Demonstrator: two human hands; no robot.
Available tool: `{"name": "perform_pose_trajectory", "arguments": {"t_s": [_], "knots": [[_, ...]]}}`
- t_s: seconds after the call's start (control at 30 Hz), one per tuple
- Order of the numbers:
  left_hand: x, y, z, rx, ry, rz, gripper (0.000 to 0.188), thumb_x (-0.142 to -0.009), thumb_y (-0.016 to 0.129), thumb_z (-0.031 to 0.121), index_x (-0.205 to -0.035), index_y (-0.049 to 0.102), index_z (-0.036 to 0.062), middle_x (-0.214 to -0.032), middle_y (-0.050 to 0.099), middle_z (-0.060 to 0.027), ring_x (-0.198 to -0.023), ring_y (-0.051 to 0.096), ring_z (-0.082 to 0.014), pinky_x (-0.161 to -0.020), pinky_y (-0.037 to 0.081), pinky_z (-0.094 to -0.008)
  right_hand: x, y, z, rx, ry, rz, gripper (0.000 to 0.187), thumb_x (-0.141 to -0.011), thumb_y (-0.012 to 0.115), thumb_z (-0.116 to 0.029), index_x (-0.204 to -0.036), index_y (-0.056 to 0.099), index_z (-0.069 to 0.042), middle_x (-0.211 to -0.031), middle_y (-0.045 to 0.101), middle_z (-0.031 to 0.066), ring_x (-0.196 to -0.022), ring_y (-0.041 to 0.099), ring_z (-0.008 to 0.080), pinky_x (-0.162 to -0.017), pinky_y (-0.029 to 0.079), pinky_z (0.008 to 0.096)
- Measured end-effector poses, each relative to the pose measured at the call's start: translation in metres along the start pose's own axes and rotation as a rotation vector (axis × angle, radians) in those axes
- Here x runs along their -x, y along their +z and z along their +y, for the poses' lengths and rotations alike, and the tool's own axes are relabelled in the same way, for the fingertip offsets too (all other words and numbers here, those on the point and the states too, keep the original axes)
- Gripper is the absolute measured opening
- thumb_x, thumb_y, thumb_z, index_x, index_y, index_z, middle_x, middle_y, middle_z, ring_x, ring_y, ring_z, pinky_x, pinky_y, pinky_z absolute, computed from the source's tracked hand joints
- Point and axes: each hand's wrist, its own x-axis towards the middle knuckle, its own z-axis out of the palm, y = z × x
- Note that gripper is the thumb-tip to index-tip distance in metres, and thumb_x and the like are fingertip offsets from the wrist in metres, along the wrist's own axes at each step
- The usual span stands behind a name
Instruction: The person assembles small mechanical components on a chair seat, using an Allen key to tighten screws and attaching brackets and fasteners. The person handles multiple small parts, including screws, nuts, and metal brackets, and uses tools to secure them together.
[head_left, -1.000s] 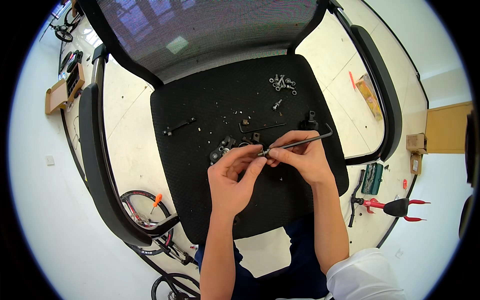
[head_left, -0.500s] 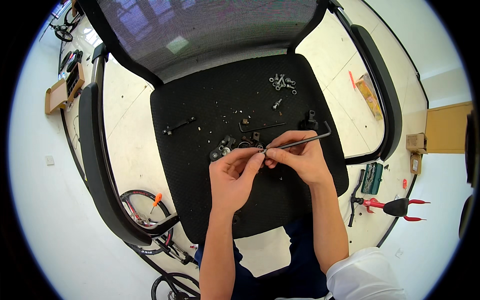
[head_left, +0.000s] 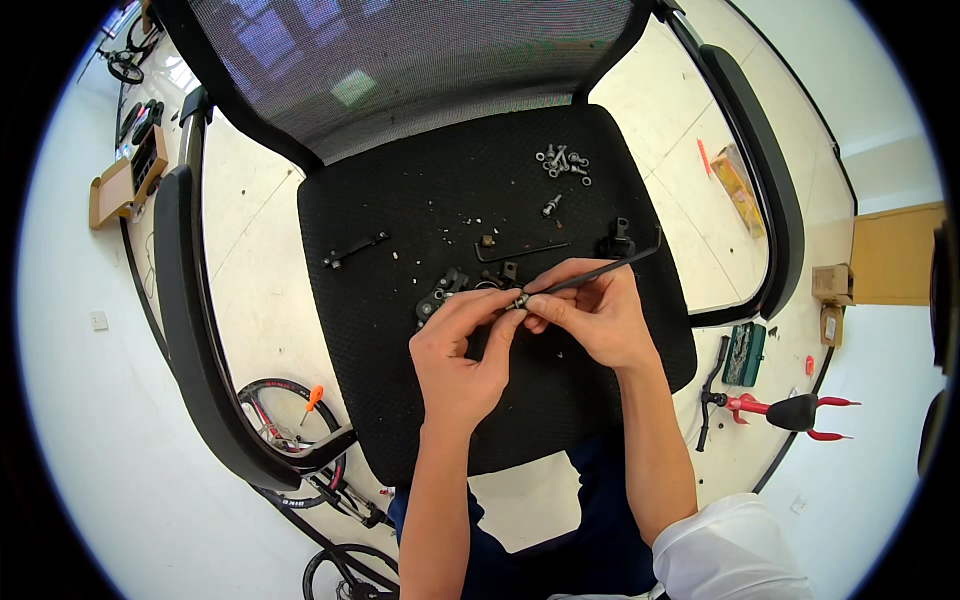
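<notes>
Over the front half of a black chair seat [head_left: 380, 365], my two hands meet fingertip to fingertip. My left hand [head_left: 460, 365] pinches a small metal bolt [head_left: 518, 301] between thumb and fingers. A dark hex key [head_left: 612, 268] is gripped in my right hand [head_left: 605, 325], its short bent end pointing up at the right and its other end at the bolt; whether it sits in the head is too small to tell. Just beyond my left fingers lies a black mechanical part [head_left: 438, 296], partly hidden. A thinner hex key [head_left: 525, 252] rests beyond my fingertips.
Farther back on the seat are a pile of bolts [head_left: 563, 162], a lone bolt [head_left: 551, 206], a black clamp-like part [head_left: 621, 238] and a slim black bar [head_left: 356, 250]. Armrests [head_left: 185, 320] flank the seat. On the floor are a bicycle wheel [head_left: 254, 400] and a green toolbox [head_left: 744, 355].
Both hands have shifted slightly left with the bolt between them. The hex key has turned in my right hand, and its bent end now points more upward.
</notes>
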Motion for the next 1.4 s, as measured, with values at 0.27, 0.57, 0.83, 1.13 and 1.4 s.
{"name": "perform_pose_trajectory", "arguments": {"t_s": [0.27,0.57,0.83,1.13,1.4], "knots": [[-0.001,-0.001,0.0,-0.104,-0.024,-0.095,0.014,-0.087,0.065,0.001,-0.1,0.067,-0.0028,-0.091,0.067,-0.0113,-0.079,0.067,-0.017,-0.071,0.053,-0.0269,0.0,-0.001,0.004,0.014,-0.047,0.025,0.011,-0.084,0.071,0.003,-0.092,0.067,0.008,-0.085,0.069,0.0124,-0.074,0.069,0.0146,-0.069,0.059,0.0246],[0.0,0.001,0.013,-0.291,-0.079,-0.168,0.019,-0.098,0.051,0.015,-0.097,0.058,-0.002,-0.085,0.062,-0.0135,-0.073,0.06,-0.0207,-0.066,0.047,-0.0312,0.002,-0.003,0.004,0.15,-0.072,0.011,0.01,-0.08,0.072,0.004,-0.09,0.07,0.006,-0.084,0.069,0.0094,-0.074,0.067,0.0124,-0.067,0.056,0.0223],[-0.002,-0.006,0.0,-0.08,-0.355,-0.298,0.031,-0.103,0.04,0.021,-0.089,0.054,-0.0027,-0.063,0.051,-0.009,-0.057,0.05,-0.019,-0.057,0.041,-0.0322,0.0,-0.005,0.0,0.342,-0.187,-0.053,0.011,-0.079,0.072,0.004,-0.09,0.072,0.004,-0.085,0.069,0.0082,-0.078,0.066,0.0118,-0.067,0.054,0.0213],[0.001,0.002,0.002,-0.059,-0.273,-0.198,0.031,-0.103,0.04,0.022,-0.088,0.054,-0.0011,-0.061,0.048,-0.005,-0.055,0.046,-0.013,-0.054,0.037,-0.0309,0.0,-0.001,0.001,0.258,-0.109,-0.04,0.016,-0.079,0.071,0.007,-0.094,0.07,0.008,-0.088,0.068,0.0135,-0.076,0.068,0.0161,-0.067,0.058,0.0246],[-0.003,-0.007,0.003,0.167,-0.535,-0.284,0.03,-0.102,0.044,0.024,-0.086,0.056,0.0021,-0.062,0.048,0.0014,-0.058,0.043,-0.0065,-0.054,0.035,-0.0242,0.002,-0.001,0.0,0.263,-0.126,-0.034,0.015,-0.078,0.073,0.004,-0.093,0.071,0.007,-0.085,0.068,0.0117,-0.075,0.068,0.015,-0.066,0.057,0.024]]}}
